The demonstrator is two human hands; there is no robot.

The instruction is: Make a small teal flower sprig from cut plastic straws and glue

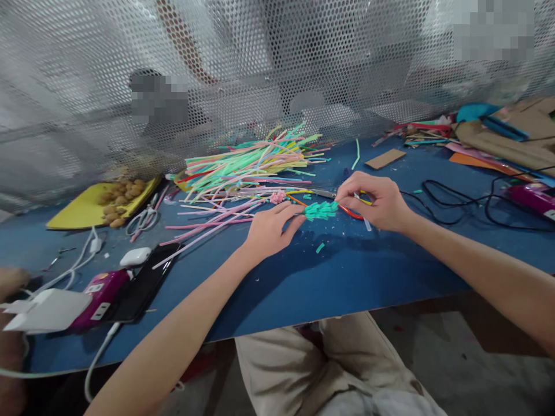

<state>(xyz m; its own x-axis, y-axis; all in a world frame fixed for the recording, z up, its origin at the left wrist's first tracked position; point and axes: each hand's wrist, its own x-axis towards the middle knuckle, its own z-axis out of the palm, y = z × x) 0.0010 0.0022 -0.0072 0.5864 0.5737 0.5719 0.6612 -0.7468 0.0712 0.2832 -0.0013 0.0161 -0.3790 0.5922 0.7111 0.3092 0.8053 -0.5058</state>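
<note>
My left hand (pixel 271 230) pinches one end of a small green bundle of cut straw pieces (pixel 319 210) just above the blue table (pixel 329 277). My right hand (pixel 373 200) is closed at the bundle's other end, fingers curled around it, over red-handled scissors (pixel 352 212) lying on the table. A small pink straw flower (pixel 277 197) lies just behind my left hand. One loose green straw bit (pixel 319 248) lies in front of the bundle.
A heap of coloured straws (pixel 251 164) lies behind my hands. At left are white scissors (pixel 145 218), a yellow board with nuts (pixel 93 207), a phone (pixel 145 283) and chargers (pixel 47 309). Black cables (pixel 455 202) and cardboard (pixel 511 141) lie at right. A perforated screen (pixel 260 69) backs the table.
</note>
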